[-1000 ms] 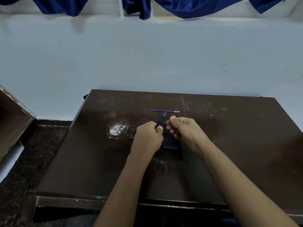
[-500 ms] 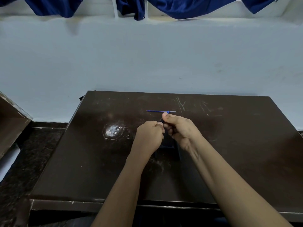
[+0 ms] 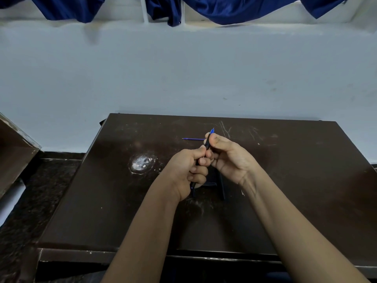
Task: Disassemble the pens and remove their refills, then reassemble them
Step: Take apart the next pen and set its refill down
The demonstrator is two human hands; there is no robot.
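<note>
A dark pen [image 3: 207, 144] with a blue tip pointing up and away is held over the middle of the brown table [image 3: 285, 180]. My left hand [image 3: 187, 170] is closed around its lower barrel, whose end shows below the fist. My right hand [image 3: 226, 158] pinches the pen's front section between thumb and fingers, just below the tip. A thin blue refill [image 3: 192, 139] lies flat on the table behind the hands, its right end hidden by my right hand. Two more dark pens [image 3: 222, 186] lie on the table under the hands, mostly hidden.
A white scuffed patch [image 3: 141, 162] marks the table left of the hands. A pale wall [image 3: 183, 78] rises right behind the table, with blue cloth [image 3: 234, 9] hanging above. A brown board [image 3: 14, 148] leans at the far left over a dark speckled floor.
My right hand has closed onto the pen's front end, and both hands have lifted it slightly so the blue tip pokes out above the right thumb. The refill on the table has not moved.
</note>
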